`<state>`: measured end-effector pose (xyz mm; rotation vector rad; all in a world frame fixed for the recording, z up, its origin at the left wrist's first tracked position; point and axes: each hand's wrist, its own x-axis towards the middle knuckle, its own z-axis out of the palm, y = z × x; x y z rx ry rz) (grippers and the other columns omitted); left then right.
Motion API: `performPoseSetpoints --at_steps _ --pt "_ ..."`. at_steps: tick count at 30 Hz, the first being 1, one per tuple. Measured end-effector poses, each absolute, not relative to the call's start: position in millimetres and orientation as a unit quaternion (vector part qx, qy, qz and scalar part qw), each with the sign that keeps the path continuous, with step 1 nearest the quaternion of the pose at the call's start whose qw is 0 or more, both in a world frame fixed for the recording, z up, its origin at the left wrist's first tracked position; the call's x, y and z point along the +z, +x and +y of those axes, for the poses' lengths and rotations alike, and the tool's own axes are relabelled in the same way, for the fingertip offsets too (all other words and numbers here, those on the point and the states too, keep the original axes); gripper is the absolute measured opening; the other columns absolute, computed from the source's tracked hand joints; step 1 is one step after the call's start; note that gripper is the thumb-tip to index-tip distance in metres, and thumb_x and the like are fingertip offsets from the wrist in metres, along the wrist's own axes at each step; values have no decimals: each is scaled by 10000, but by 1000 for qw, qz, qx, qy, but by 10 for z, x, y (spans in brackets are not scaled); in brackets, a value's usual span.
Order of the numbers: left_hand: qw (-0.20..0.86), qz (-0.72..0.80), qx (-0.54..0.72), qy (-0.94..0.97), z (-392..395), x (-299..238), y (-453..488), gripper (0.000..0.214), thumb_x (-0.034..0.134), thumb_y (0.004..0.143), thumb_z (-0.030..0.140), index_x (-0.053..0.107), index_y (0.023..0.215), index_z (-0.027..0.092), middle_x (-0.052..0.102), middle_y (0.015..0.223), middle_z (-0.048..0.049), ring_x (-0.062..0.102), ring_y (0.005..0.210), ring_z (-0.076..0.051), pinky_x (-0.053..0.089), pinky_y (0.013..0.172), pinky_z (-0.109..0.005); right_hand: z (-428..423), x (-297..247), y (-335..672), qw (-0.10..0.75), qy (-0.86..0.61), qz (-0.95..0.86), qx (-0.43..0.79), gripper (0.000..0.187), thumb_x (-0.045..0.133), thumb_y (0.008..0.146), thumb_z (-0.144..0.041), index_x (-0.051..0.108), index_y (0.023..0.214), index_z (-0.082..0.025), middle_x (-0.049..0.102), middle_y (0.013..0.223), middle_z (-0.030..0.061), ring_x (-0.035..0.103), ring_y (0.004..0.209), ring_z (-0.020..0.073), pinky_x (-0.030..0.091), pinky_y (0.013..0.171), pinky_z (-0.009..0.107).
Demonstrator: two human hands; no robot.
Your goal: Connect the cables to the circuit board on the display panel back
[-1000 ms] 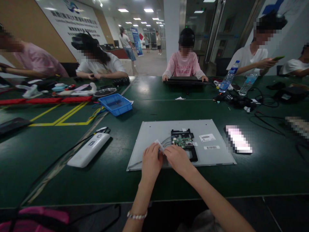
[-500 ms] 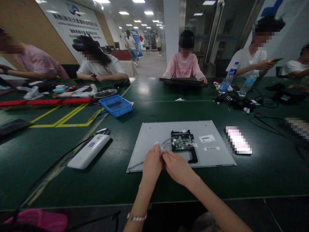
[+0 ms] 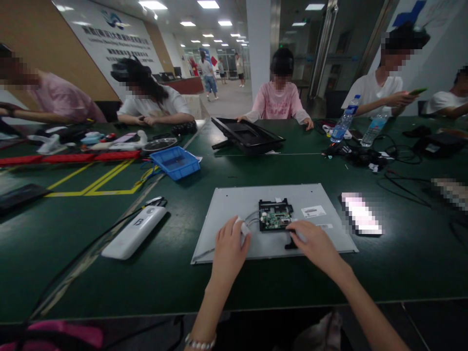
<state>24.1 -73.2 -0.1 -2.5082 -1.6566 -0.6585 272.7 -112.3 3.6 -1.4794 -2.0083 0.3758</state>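
Observation:
A grey metal panel lies flat on the green table in front of me. A small green circuit board in a black frame sits near its middle, with thin wires running left to a white connector. My left hand pinches that white connector at the panel's near edge. My right hand rests on the lower part of the black frame, right of the board, fingers curled down on it.
A white power bank with a cable lies to the left, a blue tray beyond it. A blurred bright phone lies right of the panel. Across the table a person tilts up a black monitor shell. Water bottles and tangled cables lie at the far right.
My right hand has left the connector and moved right onto the black frame. My left hand keeps the connector. The person opposite has lifted the black shell off the table.

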Motion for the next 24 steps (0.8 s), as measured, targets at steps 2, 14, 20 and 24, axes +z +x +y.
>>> performPoseSetpoints --at_steps 2,14,20,24 --pt "33 -526 -207 -824 -788 33 261 340 505 875 273 460 1195 168 502 1271 -120 480 1167 -283 392 980 -427 -996 -47 3015 290 -586 -746 131 275 527 811 -196 597 1076 -212 627 1097 67 568 1042 222 451 911 401" --pt "93 -500 -134 -851 -661 242 293 234 428 845 63 612 942 170 679 946 -91 629 902 -239 445 846 -389 -728 -250 3143 182 -551 -815 3 283 419 875 -120 615 1064 -197 672 1011 86 611 957 209 467 847 352" --pt "134 -459 -207 -854 -474 306 62 269 388 889 104 617 1017 164 661 1103 -104 562 1128 -228 330 1018 -421 -773 -328 3444 214 -618 -753 -76 303 428 864 -113 616 1098 -155 633 1137 106 564 1071 232 431 941 385" --pt "98 -456 -156 -870 -428 186 6 250 392 881 119 628 942 172 689 1023 -102 561 1131 -247 300 1028 -472 -788 -368 3535 204 -648 -732 -56 294 435 847 -124 657 1037 -153 645 1118 97 570 1062 236 441 942 400"
